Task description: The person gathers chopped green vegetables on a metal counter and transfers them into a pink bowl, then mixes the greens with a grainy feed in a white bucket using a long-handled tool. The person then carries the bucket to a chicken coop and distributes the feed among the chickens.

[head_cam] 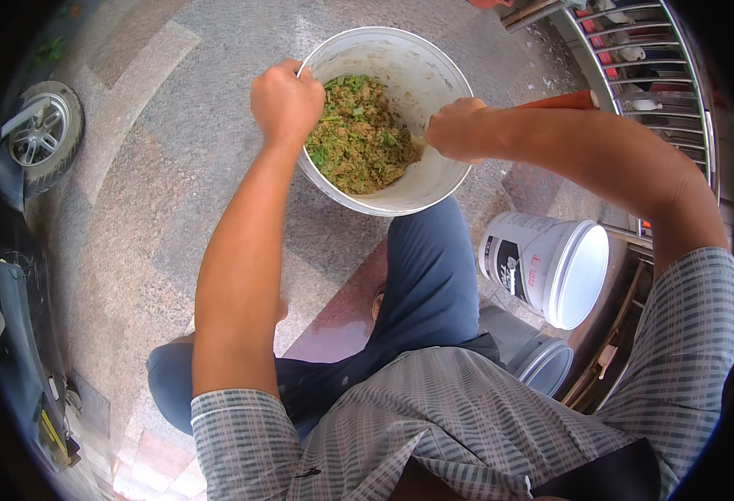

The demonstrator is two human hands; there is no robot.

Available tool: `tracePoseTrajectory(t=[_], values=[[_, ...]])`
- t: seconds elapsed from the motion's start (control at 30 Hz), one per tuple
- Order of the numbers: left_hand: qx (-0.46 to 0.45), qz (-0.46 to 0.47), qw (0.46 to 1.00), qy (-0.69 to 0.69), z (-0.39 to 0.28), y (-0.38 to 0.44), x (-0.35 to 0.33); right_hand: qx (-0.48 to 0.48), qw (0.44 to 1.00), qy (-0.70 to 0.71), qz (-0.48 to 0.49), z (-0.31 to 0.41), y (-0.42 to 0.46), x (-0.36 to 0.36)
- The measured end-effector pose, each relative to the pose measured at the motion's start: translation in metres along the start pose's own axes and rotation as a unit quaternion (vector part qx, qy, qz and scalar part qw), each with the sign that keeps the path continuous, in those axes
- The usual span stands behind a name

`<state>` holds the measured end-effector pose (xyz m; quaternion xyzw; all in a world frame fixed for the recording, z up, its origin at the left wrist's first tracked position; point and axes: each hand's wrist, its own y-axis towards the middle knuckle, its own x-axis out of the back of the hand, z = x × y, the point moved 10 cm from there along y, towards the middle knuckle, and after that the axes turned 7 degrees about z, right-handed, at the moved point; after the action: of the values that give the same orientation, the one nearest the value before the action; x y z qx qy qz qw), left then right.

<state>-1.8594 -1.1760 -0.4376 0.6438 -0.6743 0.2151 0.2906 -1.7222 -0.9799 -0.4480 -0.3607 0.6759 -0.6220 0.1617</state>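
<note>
A large white plastic bucket (442, 69) is tilted toward me above my knee, its mouth facing up at me. Inside lies a moist brown mash mixed with chopped green leaves (360, 138), heaped toward the left wall. My left hand (286, 100) is clenched on the bucket's left rim. Over the right rim reaches my right hand (457, 130), closed in a fist just inside the bucket. From under its knuckles a pale implement (419, 144) shows against the mash; most of it is hidden by the hand.
Right of my knee a white printed bucket (523, 263) lies on its side, a grey bucket (523, 351) beside it. Metal bars (648, 62) stand at the right. An orange-red object (561, 100) pokes out behind my right forearm. A scooter wheel (44, 134) stands at the left.
</note>
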Motion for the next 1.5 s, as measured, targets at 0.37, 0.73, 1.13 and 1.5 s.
tracePoseTrajectory(t=[0.37,0.73,1.13,1.5], values=[[0.034,0.035,0.999,0.006,-0.003,-0.004,-0.001,0.042,0.846,0.522,0.095,-0.052,-0.024,-0.055],[0.005,0.015,1.000,0.018,-0.005,-0.001,0.004,-0.006,0.986,0.017,-0.164,-0.075,-0.082,0.010],[0.001,0.011,1.000,0.010,-0.005,0.004,0.003,-0.016,0.998,0.019,-0.063,-0.018,0.017,-0.003],[0.028,0.023,0.999,0.000,-0.001,-0.002,0.000,-0.002,0.970,0.243,0.010,-0.036,-0.012,-0.009]])
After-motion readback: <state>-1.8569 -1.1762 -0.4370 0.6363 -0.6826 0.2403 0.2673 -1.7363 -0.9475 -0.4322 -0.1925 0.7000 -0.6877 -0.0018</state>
